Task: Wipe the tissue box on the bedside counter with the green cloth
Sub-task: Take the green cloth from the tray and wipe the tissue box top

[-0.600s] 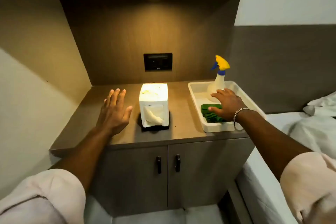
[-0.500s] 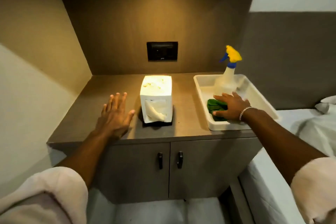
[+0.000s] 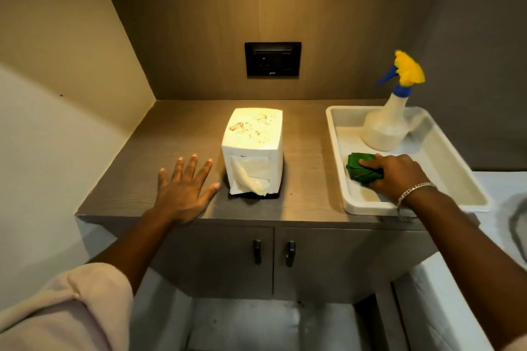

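The grey-brown wood-grain table [image 3: 176, 137] carried a white upright cube-shaped tissue box [image 3: 252, 148] on a dark base at its middle and a white rectangular plastic tray [image 3: 445, 168] at its right end.

One tissue box [image 3: 252, 148], one green cloth [image 3: 361, 169], one spray bottle [image 3: 387, 125], one tray [image 3: 445, 162], two hands.

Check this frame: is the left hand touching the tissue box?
No. The left hand is spread open beside the tissue box, with bare counter visible between thumb and box.
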The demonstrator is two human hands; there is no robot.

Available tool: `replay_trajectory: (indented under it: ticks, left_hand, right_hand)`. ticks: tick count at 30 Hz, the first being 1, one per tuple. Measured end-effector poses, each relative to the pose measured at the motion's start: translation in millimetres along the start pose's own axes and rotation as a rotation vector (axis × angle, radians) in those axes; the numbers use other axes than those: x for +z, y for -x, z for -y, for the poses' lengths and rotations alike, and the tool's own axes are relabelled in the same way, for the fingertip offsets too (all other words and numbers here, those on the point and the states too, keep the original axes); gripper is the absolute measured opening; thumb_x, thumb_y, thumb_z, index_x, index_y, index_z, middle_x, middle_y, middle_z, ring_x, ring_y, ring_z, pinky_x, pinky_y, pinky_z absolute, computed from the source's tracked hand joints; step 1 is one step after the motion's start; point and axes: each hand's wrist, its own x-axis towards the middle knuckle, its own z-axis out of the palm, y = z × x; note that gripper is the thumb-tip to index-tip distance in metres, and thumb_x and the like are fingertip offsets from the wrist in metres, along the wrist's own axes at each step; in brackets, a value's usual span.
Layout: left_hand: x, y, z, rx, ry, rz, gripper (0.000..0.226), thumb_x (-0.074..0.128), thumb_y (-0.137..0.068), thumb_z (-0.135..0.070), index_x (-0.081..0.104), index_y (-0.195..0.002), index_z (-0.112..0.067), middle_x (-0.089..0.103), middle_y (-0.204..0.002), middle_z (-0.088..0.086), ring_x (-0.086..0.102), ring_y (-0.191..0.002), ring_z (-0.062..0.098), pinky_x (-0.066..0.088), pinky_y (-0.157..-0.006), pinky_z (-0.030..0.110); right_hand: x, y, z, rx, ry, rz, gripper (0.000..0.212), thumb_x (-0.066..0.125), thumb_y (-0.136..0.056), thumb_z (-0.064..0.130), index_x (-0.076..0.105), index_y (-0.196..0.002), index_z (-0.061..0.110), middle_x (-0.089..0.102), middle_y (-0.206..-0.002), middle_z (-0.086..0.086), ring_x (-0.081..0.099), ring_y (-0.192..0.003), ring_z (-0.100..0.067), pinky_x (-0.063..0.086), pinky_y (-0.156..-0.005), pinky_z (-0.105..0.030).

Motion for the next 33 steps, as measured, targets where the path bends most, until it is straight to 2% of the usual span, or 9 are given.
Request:
replay_trajectory:
  ticks: [5, 8, 13, 17, 22, 25, 30, 31, 33]
  left_hand:
    - [-9, -1, -1, -0.013, 0.038, 0.06, 0.082, 0.001, -0.075, -0.081, -0.019, -0.143, -0.04, -0.013, -0.162, 0.0, -0.013, -0.147, 0.029, -0.007, -0.114, 0.061]
    - [-34, -1, -3, 0.004, 0.297, 0.073, 0.086, 0.012, -0.077, -0.079, -0.014, -0.147, -0.035, -0.015, -0.161, -0.003, -0.019, -0.146, 0.019, -0.008, -0.117, 0.056]
    - [-106, -12, -26, 0.293, 0.669, 0.006, 0.106, 0.034, -0.064, -0.09, -0.015, -0.145, -0.042, -0.024, -0.155, -0.017, -0.027, -0.14, 0.001, -0.012, -0.116, 0.04]
    - [-146, -41, -45, 0.479, 0.583, 0.22, 0.131, 0.057, -0.051, -0.086, -0.022, -0.144, -0.038, -0.037, -0.141, -0.024, -0.038, -0.125, -0.01, -0.016, -0.108, 0.032]
    - [-151, -70, -48, 0.538, 0.552, 0.452, 0.133, 0.076, -0.058, -0.059, -0.022, -0.144, -0.035, -0.029, -0.152, -0.012, -0.025, -0.131, 0.004, -0.012, -0.108, 0.031]
    - [-147, -83, -46, 0.586, 0.59, 0.465, 0.134, 0.081, -0.06, -0.05, -0.02, -0.146, -0.031, -0.025, -0.154, -0.012, -0.023, -0.128, -0.001, -0.014, -0.108, 0.03]
    - [-136, -89, -44, 0.652, 0.729, 0.43, 0.124, 0.086, -0.055, -0.044, 0.003, -0.148, -0.036, -0.002, -0.15, -0.024, -0.013, -0.132, -0.009, -0.01, -0.114, 0.022]
    - [-134, -89, -43, 0.654, 0.759, 0.406, 0.122, 0.086, -0.053, -0.045, 0.008, -0.146, -0.038, 0.006, -0.152, -0.023, -0.006, -0.137, -0.008, -0.005, -0.116, 0.02]
    - [-130, -88, -41, 0.621, 0.784, 0.412, 0.127, 0.086, -0.05, -0.048, 0.006, -0.148, -0.036, 0.0, -0.161, -0.009, -0.006, -0.146, 0.008, 0.003, -0.122, 0.035]
  right_hand:
    - [-14, 12, 10, 0.042, -0.118, -0.044, 0.051, 0.073, -0.078, 0.021, 0.058, -0.126, 0.028, 0.062, -0.126, -0.019, 0.058, -0.11, -0.039, 0.05, -0.097, -0.044]
    - [-31, 18, 24, -0.013, -0.237, -0.183, 0.054, 0.07, -0.078, 0.007, 0.058, -0.126, 0.026, 0.059, -0.132, -0.018, 0.056, -0.117, -0.039, 0.042, -0.103, -0.042]
    - [-77, 23, 89, -0.228, -0.456, -0.321, 0.06, 0.076, -0.071, 0.007, 0.059, -0.124, 0.03, 0.061, -0.13, -0.01, 0.054, -0.124, -0.017, 0.047, -0.102, -0.036]
    - [-101, 15, 148, -0.365, -0.553, -0.209, 0.059, 0.074, -0.074, 0.01, 0.057, -0.126, 0.034, 0.059, -0.134, -0.001, 0.051, -0.125, -0.005, 0.044, -0.105, -0.03]
    - [-89, -5, 195, -0.393, -0.443, -0.062, 0.057, 0.072, -0.077, 0.007, 0.057, -0.127, 0.028, 0.059, -0.135, -0.002, 0.049, -0.127, -0.006, 0.041, -0.108, -0.028]
    - [-75, -10, 204, -0.348, -0.323, 0.007, 0.058, 0.072, -0.079, 0.016, 0.053, -0.13, 0.034, 0.05, -0.143, -0.002, 0.047, -0.13, -0.012, 0.041, -0.109, -0.034]
    - [-60, -12, 226, -0.233, -0.179, 0.029, 0.07, 0.046, -0.068, 0.072, 0.04, -0.134, 0.049, 0.031, -0.156, -0.001, 0.028, -0.143, -0.026, 0.024, -0.117, -0.045]
    - [-55, -12, 234, -0.223, -0.126, 0.005, 0.069, 0.042, -0.07, 0.072, 0.039, -0.135, 0.049, 0.03, -0.156, 0.0, 0.024, -0.143, -0.029, 0.021, -0.117, -0.045]
    - [-46, -8, 243, -0.283, -0.053, -0.042, 0.058, 0.045, -0.079, 0.065, 0.04, -0.134, 0.048, 0.032, -0.155, 0.004, 0.022, -0.143, -0.032, 0.023, -0.117, -0.05]
